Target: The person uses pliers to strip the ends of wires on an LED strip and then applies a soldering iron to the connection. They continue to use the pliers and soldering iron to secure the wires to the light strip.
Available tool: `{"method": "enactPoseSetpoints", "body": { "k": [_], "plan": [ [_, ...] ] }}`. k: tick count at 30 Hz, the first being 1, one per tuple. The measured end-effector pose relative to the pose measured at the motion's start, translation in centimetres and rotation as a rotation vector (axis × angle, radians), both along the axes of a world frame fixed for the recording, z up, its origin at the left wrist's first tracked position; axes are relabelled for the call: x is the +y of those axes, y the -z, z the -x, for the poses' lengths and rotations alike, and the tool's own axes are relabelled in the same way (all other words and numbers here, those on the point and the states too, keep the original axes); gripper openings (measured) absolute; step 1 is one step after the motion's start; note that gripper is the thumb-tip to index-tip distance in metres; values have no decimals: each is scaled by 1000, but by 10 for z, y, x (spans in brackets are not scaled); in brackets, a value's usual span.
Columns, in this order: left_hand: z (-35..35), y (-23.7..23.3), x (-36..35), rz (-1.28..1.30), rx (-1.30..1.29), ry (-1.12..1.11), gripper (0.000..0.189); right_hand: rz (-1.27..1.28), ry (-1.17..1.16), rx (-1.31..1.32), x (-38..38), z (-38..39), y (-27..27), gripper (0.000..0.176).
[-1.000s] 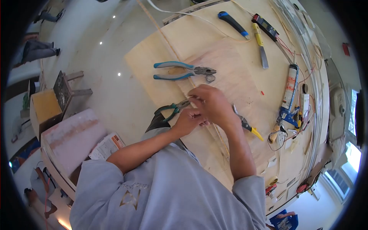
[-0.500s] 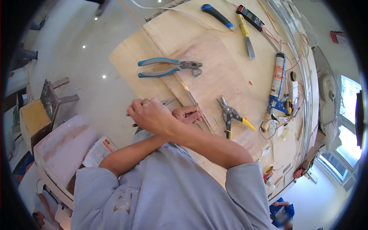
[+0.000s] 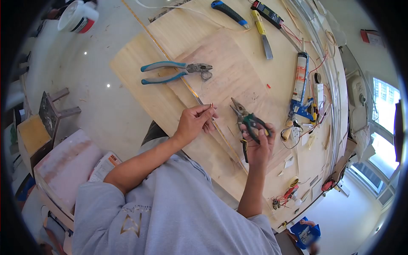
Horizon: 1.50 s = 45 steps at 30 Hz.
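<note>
My left hand is closed in a pinch over a thin strip, and a small red wire end sticks up at its fingertips. The strip runs diagonally across the wooden board, amber in places. My right hand grips long-nose pliers with dark green and black handles, jaws pointing up and left. Under them lie snips with a yellow and black handle, mostly covered. Combination pliers with blue-grey handles rest across the strip, beside a small coil of wire.
Toward the far side lie a utility knife, a yellow-handled scraper and a black meter. A caulking gun and metal rails line the right edge. A stool stands left; a white bucket is at upper left.
My right hand, which was crossed over my left forearm, has swung right with the long-nose pliers, now over the snips. My left hand stays at the strip, fingers now pinching upward.
</note>
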State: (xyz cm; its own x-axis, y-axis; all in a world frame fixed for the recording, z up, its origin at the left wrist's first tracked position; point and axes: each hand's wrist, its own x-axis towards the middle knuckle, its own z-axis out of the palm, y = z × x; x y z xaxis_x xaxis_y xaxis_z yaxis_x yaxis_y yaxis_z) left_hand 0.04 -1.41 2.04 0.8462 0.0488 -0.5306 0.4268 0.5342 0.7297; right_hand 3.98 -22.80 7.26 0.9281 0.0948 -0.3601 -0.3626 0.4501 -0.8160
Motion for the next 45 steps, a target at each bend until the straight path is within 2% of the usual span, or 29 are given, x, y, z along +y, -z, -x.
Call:
{"method": "enactPoseSetpoints", "body": {
  "k": [2,5,8,11,14,17,18,22,25,28,31,34,37,40,45],
  "plan": [
    [-1,-4,-1,13,19,0,30,-22,18,58,5,15,9,29],
    [-2,-5,-1,21,34,14,29,-217,33,77,4,28,21,24],
    [-1,-3,1,15,1,31,26,-301,49,192,8,34,22,29],
    [-3,0,1,51,-60,15,21,-140,27,192,10,38,25,45],
    [-4,-2,5,102,41,59,16,-264,-81,190,-1,45,33,63],
    [-10,-9,14,173,140,130,17,-625,-234,295,-10,46,30,72],
    [-11,-9,16,177,153,153,18,-664,-262,311,-12,49,31,71],
    [-13,-14,20,206,205,229,20,-502,-303,381,-12,60,25,66],
    [-13,-13,17,142,164,196,21,-488,-334,410,-17,70,35,62],
    [-12,-18,18,124,167,215,20,-254,-471,301,-18,74,29,56],
    [-11,-17,17,119,173,222,20,-266,-467,277,-18,68,19,48],
    [-9,-17,18,147,180,233,19,206,-655,230,-21,52,8,34],
    [-7,-10,19,317,223,224,18,823,-733,-172,-4,40,-10,28],
    [-7,-8,23,423,239,272,17,1026,-641,-506,-7,41,6,34],
    [-7,-10,28,484,283,342,17,1186,-616,-665,-6,32,6,33]
  ]
}}
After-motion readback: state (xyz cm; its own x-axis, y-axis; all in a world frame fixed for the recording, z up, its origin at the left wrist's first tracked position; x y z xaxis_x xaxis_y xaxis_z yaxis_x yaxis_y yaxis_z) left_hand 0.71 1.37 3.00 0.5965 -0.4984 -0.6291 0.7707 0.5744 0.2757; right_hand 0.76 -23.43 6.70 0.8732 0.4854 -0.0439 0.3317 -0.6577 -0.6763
